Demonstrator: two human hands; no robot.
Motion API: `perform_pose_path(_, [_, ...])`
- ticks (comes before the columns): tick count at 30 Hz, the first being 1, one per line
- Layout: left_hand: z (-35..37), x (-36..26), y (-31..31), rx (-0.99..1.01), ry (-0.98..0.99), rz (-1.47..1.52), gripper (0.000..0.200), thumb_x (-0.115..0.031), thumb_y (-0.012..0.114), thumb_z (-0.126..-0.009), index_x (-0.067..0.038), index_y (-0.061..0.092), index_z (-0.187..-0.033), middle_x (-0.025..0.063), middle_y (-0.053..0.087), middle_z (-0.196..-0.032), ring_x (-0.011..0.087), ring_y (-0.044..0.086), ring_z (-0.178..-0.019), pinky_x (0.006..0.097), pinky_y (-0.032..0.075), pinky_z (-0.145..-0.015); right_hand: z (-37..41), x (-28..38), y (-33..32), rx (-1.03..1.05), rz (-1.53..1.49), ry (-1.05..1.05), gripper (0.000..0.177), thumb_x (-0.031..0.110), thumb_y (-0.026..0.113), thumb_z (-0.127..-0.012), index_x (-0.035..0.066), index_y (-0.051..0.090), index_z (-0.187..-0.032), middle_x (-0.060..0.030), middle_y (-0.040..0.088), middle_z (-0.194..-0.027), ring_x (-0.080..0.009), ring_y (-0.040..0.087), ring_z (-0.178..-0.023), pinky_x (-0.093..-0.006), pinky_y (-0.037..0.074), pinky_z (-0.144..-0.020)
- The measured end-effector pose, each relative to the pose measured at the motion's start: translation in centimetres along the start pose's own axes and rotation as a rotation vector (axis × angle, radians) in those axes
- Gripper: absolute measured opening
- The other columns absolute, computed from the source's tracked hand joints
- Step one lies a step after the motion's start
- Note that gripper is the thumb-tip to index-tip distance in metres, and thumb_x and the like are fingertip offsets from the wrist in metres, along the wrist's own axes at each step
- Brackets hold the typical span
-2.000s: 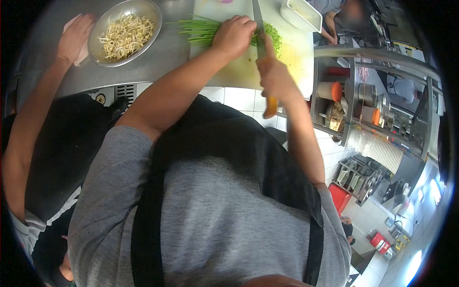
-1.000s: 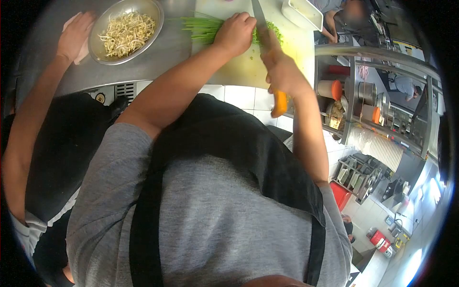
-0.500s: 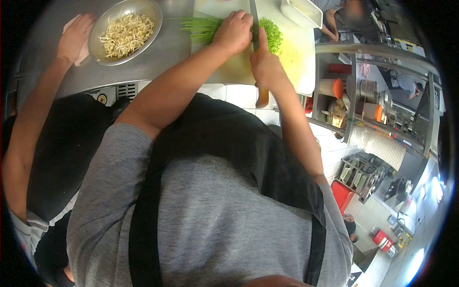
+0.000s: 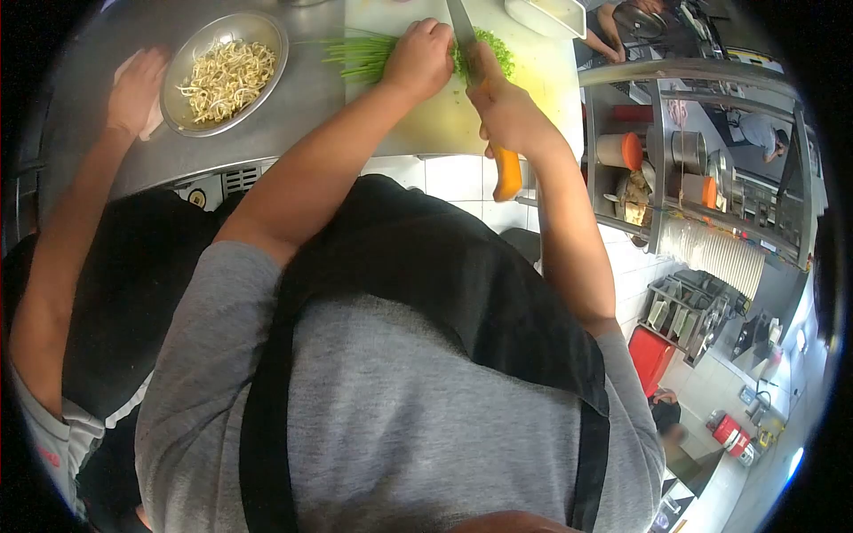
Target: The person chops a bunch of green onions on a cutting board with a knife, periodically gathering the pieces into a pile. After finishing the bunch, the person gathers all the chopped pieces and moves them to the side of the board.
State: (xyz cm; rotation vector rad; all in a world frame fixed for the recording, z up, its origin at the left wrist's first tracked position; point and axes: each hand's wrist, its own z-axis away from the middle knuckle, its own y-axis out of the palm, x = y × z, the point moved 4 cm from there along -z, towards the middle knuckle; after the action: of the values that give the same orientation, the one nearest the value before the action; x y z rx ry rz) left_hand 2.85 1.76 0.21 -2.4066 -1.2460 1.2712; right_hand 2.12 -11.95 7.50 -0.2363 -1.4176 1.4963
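Note:
My left hand is closed over a bunch of long, thin green onions, their ends sticking out to its left. In my right hand is a kitchen knife with a yellow handle; its blade lies just right of my left fingers. Chopped green onion is heaped on the far side of the blade. Everything rests on a white cutting board with a yellowish tint. A white plastic container stands at the board's far right corner.
A metal bowl of bean sprouts sits left on the steel counter. Beside it, a co-worker's hand rests on a cloth. Right of the board is a metal rack holding pots and tubs. Other people work farther right.
The knife has tilted, with its handle swung toward the right and more of it showing. My left hand has shifted slightly left and down in view.

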Motion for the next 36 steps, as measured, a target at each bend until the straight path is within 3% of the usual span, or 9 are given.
perform_pose_path(4, [-0.1, -0.1, 0.1, 0.058, -0.035, -0.041, 0.012, -0.003, 0.060, -0.073, -0.004, 0.055, -0.084, 0.0152, 0.057, -0.090, 0.0367, 0.055, -0.092, 0.0450, 0.048, -0.081, 0.0, 0.3, 2.8, -0.108, 0.082, 0.111, 0.070, 0.013, 0.046, -0.092, 0.006, 0.009, -0.151, -0.0230, 0.067, -0.084, -0.0336, 0.068, -0.071, -0.0380, 0.056, -0.052])
perform_pose_path(5, [0.0, 0.0, 0.2, 0.066, -0.047, -0.050, 0.012, -0.003, 0.060, -0.074, -0.004, 0.055, -0.085, 0.0153, 0.057, -0.090, 0.0368, 0.055, -0.092, 0.0451, 0.048, -0.081, -0.5, 1.0, 2.7, -0.196, 0.039, -0.001, 0.070, 0.014, 0.045, -0.092, 0.007, 0.008, -0.151, -0.0226, 0.067, -0.083, -0.0328, 0.068, -0.067, -0.0379, 0.055, -0.053])
perform_pose_path(8, [-0.3, 0.2, 0.3, 0.072, -0.053, -0.054, 0.010, -0.004, 0.059, -0.076, -0.004, 0.055, -0.085, 0.0152, 0.057, -0.089, 0.0373, 0.055, -0.090, 0.0461, 0.047, -0.080, -0.3, 1.3, 1.3, -0.001, -0.178, 0.251, 0.069, 0.015, 0.045, -0.093, 0.008, 0.009, -0.151, -0.0216, 0.067, -0.085, -0.0329, 0.066, -0.061, -0.0383, 0.055, -0.054])
perform_pose_path(11, [-0.5, 0.1, 0.3, 0.065, -0.045, -0.054, 0.010, -0.005, 0.061, -0.078, -0.005, 0.053, -0.085, 0.0148, 0.057, -0.088, 0.0378, 0.055, -0.089, 0.0473, 0.046, -0.077, 0.6, -0.1, 1.1, -0.087, -0.298, 0.116, 0.067, 0.015, 0.045, -0.095, 0.010, 0.010, -0.152, -0.0206, 0.067, -0.088, -0.0317, 0.064, -0.055, -0.0381, 0.056, -0.052])
perform_pose_path(13, [-0.4, -0.3, 0.1, 0.113, -0.044, -0.100, 0.011, -0.008, 0.062, -0.081, -0.005, 0.055, -0.088, 0.0147, 0.058, -0.091, 0.0373, 0.055, -0.092, 0.0463, 0.046, -0.079, 1.1, -1.1, 1.1, -0.087, -0.304, 0.181, 0.067, 0.016, 0.045, -0.095, 0.011, 0.010, -0.152, -0.0199, 0.067, -0.091, -0.0305, 0.063, -0.053, -0.0372, 0.056, -0.051])
perform_pose_path(22, [-0.3, -1.4, -5.4, 0.405, 0.170, -0.475, 0.052, -0.028, 0.067, -0.084, -0.006, 0.052, -0.128, 0.0134, 0.055, -0.115, 0.0311, 0.053, -0.107, 0.0433, 0.044, -0.092, 2.2, -0.6, 0.1, -0.047, -0.309, 0.233, 0.066, 0.017, 0.040, -0.096, 0.008, 0.007, -0.152, -0.0228, 0.068, -0.081, -0.0301, 0.062, -0.048, -0.0398, 0.056, -0.056])
perform_pose_path(28, [0.1, -1.0, -1.6, 0.559, 0.074, -0.489, 0.052, -0.032, 0.069, -0.082, -0.006, 0.054, -0.124, 0.0107, 0.053, -0.114, 0.0285, 0.050, -0.109, 0.0413, 0.042, -0.093, 1.3, -1.9, 0.5, -0.084, -0.158, 0.165, 0.067, 0.018, 0.041, -0.094, 0.007, 0.007, -0.152, -0.0264, 0.067, -0.082, -0.0383, 0.065, -0.064, -0.0461, 0.054, -0.069])
perform_pose_path(32, [-0.1, -2.0, -2.0, 0.413, 0.053, -0.378, 0.050, -0.028, 0.071, -0.080, -0.006, 0.055, -0.122, 0.0101, 0.053, -0.116, 0.0298, 0.050, -0.110, 0.0405, 0.043, -0.093, 0.8, -2.2, 1.2, -0.116, -0.084, 0.143, 0.069, 0.019, 0.043, -0.093, 0.007, 0.008, -0.151, -0.0284, 0.066, -0.083, -0.0431, 0.065, -0.077, -0.0495, 0.051, -0.077])
perform_pose_path(36, [-0.4, -2.1, -4.2, 0.303, 0.096, -0.218, 0.042, -0.023, 0.074, -0.077, -0.011, 0.061, -0.115, 0.0081, 0.054, -0.117, 0.0303, 0.050, -0.112, 0.0415, 0.042, -0.094, 0.9, -2.2, 1.4, -0.111, -0.111, 0.142, 0.069, 0.019, 0.043, -0.093, 0.007, 0.007, -0.151, -0.0284, 0.066, -0.083, -0.0428, 0.065, -0.076, -0.0492, 0.051, -0.075])
